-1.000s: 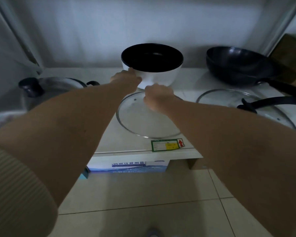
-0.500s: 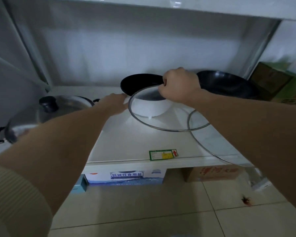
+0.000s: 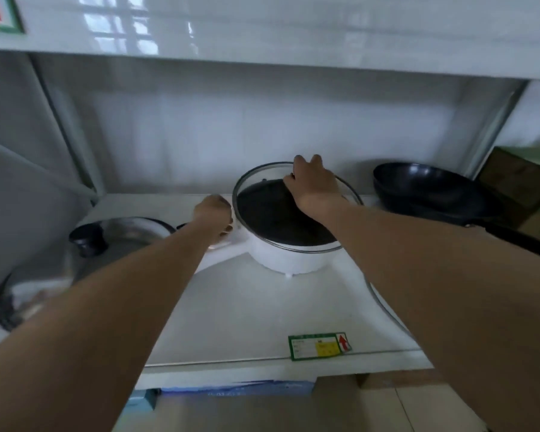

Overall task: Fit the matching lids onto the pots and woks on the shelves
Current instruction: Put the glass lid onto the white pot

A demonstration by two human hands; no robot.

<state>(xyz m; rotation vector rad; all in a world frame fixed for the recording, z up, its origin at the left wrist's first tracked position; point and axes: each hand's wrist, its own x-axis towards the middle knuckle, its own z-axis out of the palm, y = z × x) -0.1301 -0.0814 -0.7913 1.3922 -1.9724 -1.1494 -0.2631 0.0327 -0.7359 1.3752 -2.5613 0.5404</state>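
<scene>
- A glass lid (image 3: 296,210) sits over the white pot (image 3: 289,258), which stands toward the back of a white shelf (image 3: 250,319), under another shelf board.
- The right hand (image 3: 314,182) is closed on the lid's top (the knob itself is hidden under it).
- The left hand (image 3: 214,218) is curled against the pot's left side; what it grips I cannot tell.
- A black wok (image 3: 430,190) stands to the right, a steel-lidded pot (image 3: 85,263) to the left.

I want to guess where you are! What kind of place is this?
Probably a shop's cookware aisle or a storeroom: a white shelf holds a pot, a wok and lids, a green price-like label sits at its edge, and boxes lie underneath.
</scene>
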